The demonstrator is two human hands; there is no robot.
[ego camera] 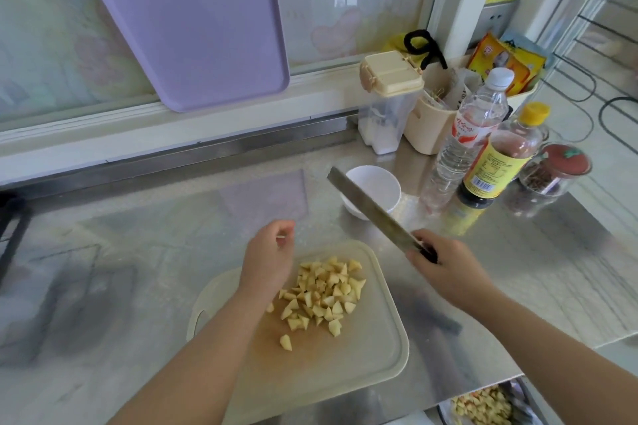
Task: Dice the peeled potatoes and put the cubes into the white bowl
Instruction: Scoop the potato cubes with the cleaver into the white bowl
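A pile of pale yellow potato cubes (324, 290) lies on the cream cutting board (366, 355) in front of me. My left hand (267, 259) hovers over the board's far left part, fingers loosely curled, holding nothing that I can make out. My right hand (445, 269) grips the handle of a cleaver (369, 207), its blade raised and pointing up-left over the white bowl (379, 183). The bowl stands beyond the board on the steel counter and looks empty.
Right of the bowl stand a water bottle (466, 134), a sauce bottle (500, 155) and a glass jar (552, 172). A cream container (390, 100) and organiser sit behind. A purple board (193, 21) leans on the window. More cubes (483, 405) lie in a container below the counter edge.
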